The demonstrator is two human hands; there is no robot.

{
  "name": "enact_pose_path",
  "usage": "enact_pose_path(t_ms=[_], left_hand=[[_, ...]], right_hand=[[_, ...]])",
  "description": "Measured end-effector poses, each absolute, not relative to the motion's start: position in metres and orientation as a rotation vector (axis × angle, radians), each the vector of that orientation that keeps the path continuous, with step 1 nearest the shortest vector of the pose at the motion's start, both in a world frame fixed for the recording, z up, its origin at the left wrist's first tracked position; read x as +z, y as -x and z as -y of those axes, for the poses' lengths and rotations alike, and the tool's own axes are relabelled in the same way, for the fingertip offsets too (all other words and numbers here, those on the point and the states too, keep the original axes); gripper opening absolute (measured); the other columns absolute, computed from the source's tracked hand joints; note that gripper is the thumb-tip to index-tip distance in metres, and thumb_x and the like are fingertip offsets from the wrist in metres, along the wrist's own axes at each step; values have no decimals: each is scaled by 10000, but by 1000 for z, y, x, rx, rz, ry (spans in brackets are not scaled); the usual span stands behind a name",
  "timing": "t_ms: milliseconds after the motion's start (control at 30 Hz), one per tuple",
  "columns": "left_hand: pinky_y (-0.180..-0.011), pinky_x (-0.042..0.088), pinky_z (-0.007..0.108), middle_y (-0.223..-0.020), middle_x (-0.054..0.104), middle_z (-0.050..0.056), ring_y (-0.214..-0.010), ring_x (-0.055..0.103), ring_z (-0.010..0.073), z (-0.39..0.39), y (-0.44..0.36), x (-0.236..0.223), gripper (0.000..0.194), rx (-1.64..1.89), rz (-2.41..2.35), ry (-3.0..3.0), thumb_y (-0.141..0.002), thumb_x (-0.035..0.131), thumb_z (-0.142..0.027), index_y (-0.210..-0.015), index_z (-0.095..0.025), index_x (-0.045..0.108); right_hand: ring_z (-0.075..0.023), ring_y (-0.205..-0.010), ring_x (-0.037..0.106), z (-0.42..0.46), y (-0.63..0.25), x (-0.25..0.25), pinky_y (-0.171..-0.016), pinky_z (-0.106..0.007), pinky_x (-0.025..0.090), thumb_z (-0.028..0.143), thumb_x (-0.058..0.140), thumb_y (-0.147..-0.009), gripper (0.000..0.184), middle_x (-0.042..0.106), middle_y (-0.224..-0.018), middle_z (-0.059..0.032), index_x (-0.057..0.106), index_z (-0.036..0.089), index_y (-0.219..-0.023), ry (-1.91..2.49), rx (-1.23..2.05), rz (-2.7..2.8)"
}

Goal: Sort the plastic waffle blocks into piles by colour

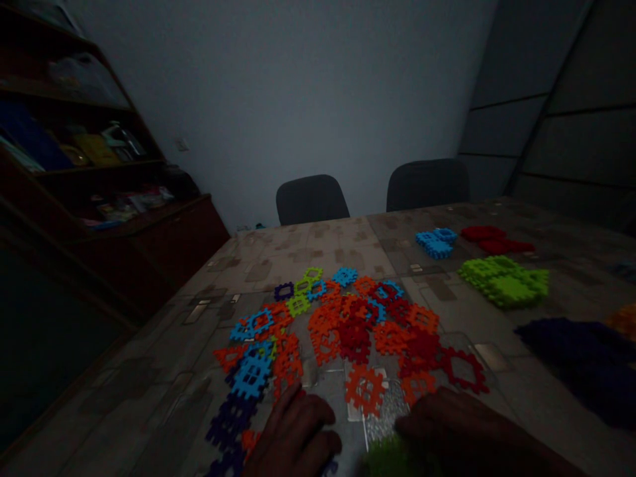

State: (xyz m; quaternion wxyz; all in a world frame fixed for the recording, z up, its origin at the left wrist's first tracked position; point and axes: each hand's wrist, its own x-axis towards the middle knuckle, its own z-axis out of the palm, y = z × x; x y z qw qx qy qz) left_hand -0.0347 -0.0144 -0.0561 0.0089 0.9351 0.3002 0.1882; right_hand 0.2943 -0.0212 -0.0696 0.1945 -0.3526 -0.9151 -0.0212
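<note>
My left hand (298,434) is low in the middle, fingers bent and apart over the near end of the loose interlocking plastic tiles. Beside it lie dark purple tiles (231,421) and a light blue tile (252,374). My right hand (442,424) is closed at the lower right against green interlocking tiles (397,458), which are blurred and partly cut off by the bottom edge. Just beyond the hands lies an orange square tile (366,389). Dark red tiles (422,351) and a red open-frame tile (464,369) lie past my right hand.
On the right of the patterned tablecloth (318,245) lie a light blue pile (436,243), a red pile (491,238), a lime green pile (504,281) and a dark blue pile (581,361). Two chairs (312,199) stand at the far edge. Shelves (99,165) rise at left.
</note>
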Motion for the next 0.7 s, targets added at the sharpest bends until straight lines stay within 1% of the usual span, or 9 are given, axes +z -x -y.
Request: enact_pose_path(t_ms=[67, 133, 167, 267, 367, 467, 533, 633, 700], left_hand=[[-1300, 277, 368, -1066, 731, 22, -1077, 706, 158, 13, 37, -58, 299, 696, -933, -2952, -1126, 481, -490, -1079, -243, 643], [-1318, 205, 341, -1034, 732, 9, -1077, 698, 149, 12, 37, -61, 328, 906, -960, -2921, -1137, 438, -468, -1013, -246, 645], [-1326, 167, 338, -1035, 732, 9, -1089, 693, 148, 12, 38, -62, 346, 983, -982, -2900, -1145, 408, -450, -994, -245, 642], [-1337, 127, 354, -1122, 742, 31, -1180, 673, 154, 11, 39, -60, 337, 961, -1001, -2932, -1158, 353, -363, -1029, -239, 639], [-1330, 173, 352, -1140, 763, 34, -1180, 682, 157, 10, 37, -55, 318, 934, -908, -2979, -1161, 386, -422, -1136, -236, 643], [-1277, 328, 376, -1068, 784, 30, -1050, 726, 163, 10, 25, -50, 365, 1029, -883, -2948, -1167, 362, -459, -1205, -226, 640], [-1217, 428, 382, -1065, 790, 15, -1004, 739, 160, 13, 12, -48, 295, 892, -878, -2916, -1167, 398, -400, -1238, -239, 635], [-1213, 438, 387, -1088, 779, -31, -996, 738, 144, 20, -12, -52, 129, 678, -980, -2765, -1131, 542, -326, -1216, -276, 626], [-1214, 426, 394, -1063, 758, -44, -976, 725, 139, 25, -27, -55, 81, 687, -1108, -2663, -1125, 560, -311, -1154, -271, 624]], right_hand=[[-161, -700, 659, 15, -277, -74, -608, -300, 419, 114, 668, -883, 332, 710, -884, 60, 561, 307, -1131, 912, -92, 2574], [-175, -693, 644, 12, -267, -75, -628, -322, 427, 180, 683, -931, 308, 707, -881, 48, 562, 282, -1195, 864, -158, 2561], [-174, -676, 631, 13, -264, -75, -629, -327, 425, 196, 679, -951, 271, 694, -846, 52, 565, 272, -1184, 850, -189, 2543], [-171, -646, 603, 15, -254, -76, -617, -335, 411, 202, 661, -973, 193, 660, -776, 58, 573, 258, -1135, 847, -243, 2482], [-174, -645, 599, 13, -248, -75, -614, -344, 403, 205, 693, -945, 245, 666, -794, 55, 577, 252, -1155, 841, -267, 2499], [-177, -644, 600, 5, -260, -64, -598, -339, 372, 187, 754, -865, 317, 663, -788, 65, 569, 279, -1105, 901, -232, 2544], [-198, -701, 636, 1, -278, -52, -611, -333, 368, 195, 776, -803, 405, 694, -837, 49, 559, 291, -1130, 965, -199, 2568], [-221, -782, 684, 5, -308, -39, -701, -348, 412, 111, 724, -735, 527, 740, -916, 26, 539, 289, -1195, 1067, -243, 2600], [-217, -792, 698, 14, -320, -38, -751, -361, 429, 26, 650, -684, 583, 749, -924, 37, 529, 289, -1189, 1122, -313, 2618]])
